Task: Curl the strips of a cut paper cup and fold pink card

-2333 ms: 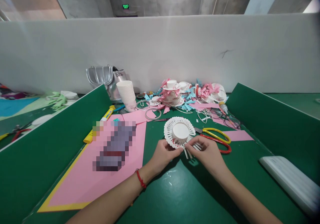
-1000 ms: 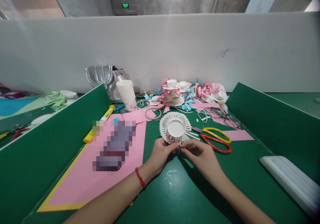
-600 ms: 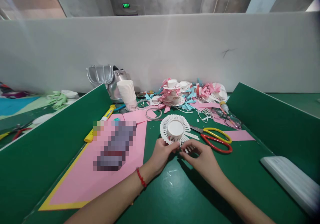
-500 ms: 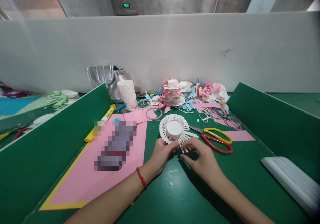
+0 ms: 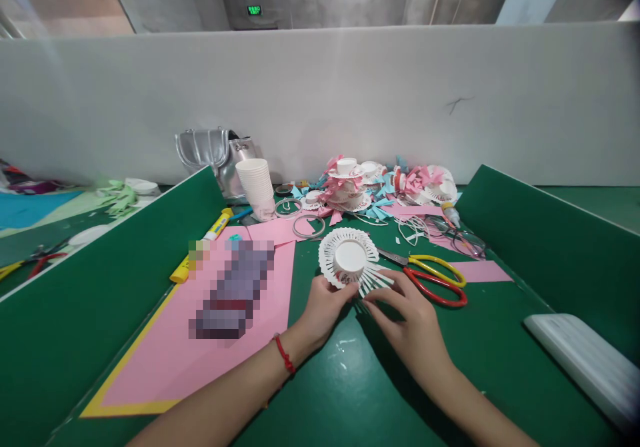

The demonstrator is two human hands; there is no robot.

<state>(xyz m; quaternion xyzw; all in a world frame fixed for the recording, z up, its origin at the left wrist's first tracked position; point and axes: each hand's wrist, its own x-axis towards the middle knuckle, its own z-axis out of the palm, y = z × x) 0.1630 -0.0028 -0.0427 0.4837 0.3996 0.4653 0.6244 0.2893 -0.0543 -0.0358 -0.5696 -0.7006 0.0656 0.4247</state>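
A white paper cup (image 5: 350,256), its wall cut into strips that fan out round the base, is held above the green table. Most strips are bent into a looped edge; those at the lower right stick out straight. My left hand (image 5: 323,304) grips the cup's near edge, thumb on top. My right hand (image 5: 407,307) is closed at the loose strips, its thumb and fingertips pinching at them; the exact strip is hard to make out. Just right of the cup lie scissors (image 5: 435,280) with one yellow and one red handle.
Pink paper (image 5: 165,360) lies left, with a pixelated object (image 5: 233,294) on it. Behind stand stacked paper cups (image 5: 256,190), a silver bag (image 5: 210,157) and a pile of cut-cup flowers (image 5: 350,187). Green dividers (image 5: 550,267) border both sides; a white ridged object (image 5: 585,367) lies right.
My right hand has moved slightly in toward the cup, and its fingers have closed at the loose strips. The cup has tilted a little; my left hand keeps its grip.
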